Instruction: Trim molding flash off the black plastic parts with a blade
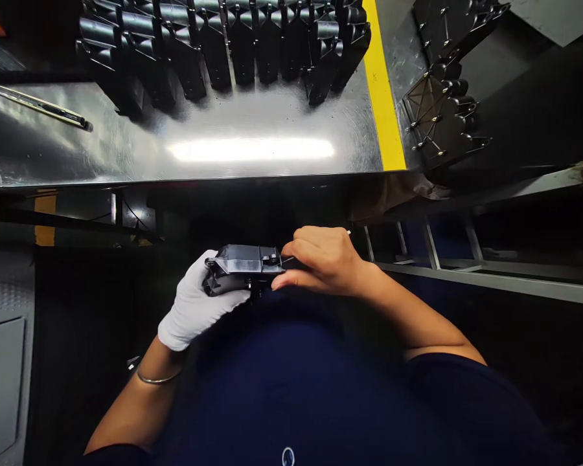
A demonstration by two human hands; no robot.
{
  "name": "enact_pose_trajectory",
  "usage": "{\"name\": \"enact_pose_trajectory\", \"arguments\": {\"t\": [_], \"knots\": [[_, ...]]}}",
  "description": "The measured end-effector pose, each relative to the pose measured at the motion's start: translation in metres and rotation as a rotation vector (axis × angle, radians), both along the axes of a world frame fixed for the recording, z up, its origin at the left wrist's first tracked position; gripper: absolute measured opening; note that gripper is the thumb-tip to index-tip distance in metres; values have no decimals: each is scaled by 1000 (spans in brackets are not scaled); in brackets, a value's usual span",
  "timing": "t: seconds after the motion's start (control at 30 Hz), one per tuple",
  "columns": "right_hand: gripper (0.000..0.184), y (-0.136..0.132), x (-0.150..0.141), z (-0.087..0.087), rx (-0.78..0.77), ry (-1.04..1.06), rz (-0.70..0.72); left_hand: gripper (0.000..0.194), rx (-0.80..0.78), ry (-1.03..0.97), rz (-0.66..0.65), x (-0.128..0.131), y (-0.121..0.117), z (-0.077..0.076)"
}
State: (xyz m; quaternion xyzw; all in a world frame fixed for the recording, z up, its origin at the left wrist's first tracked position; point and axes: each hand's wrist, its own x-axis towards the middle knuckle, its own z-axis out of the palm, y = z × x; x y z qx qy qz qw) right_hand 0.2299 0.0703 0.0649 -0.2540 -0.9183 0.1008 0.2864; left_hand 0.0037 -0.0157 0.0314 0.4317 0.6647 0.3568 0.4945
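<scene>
The held part [240, 259] looked like black plastic, smooth with a soft sheen; the lined-up parts [243, 55] seemed plastic too, glossy on their rounded tops. The tabletop [282, 116] was shiny, faintly scuffed metal. The glove [189, 307] was matt cloth, the shirt [291, 388] smooth cloth, the bangle [156, 380] polished metal.

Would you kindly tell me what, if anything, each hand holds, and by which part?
The left hand grips a black part by its left end. The right hand, at the other end, seems to pinch a thin object, mostly hidden.
</scene>
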Motion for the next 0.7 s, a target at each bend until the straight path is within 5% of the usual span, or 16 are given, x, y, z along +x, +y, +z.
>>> {"name": "enact_pose_trajectory", "arguments": {"t": [0.3, 0.7], "knots": [[53, -1, 1, 3, 34, 2, 60, 60, -40, -214, -128, -3, 1, 0], [49, -2, -1, 2, 12, 28, 22, 55, -29, -155, -187, -4, 4, 0]]}}
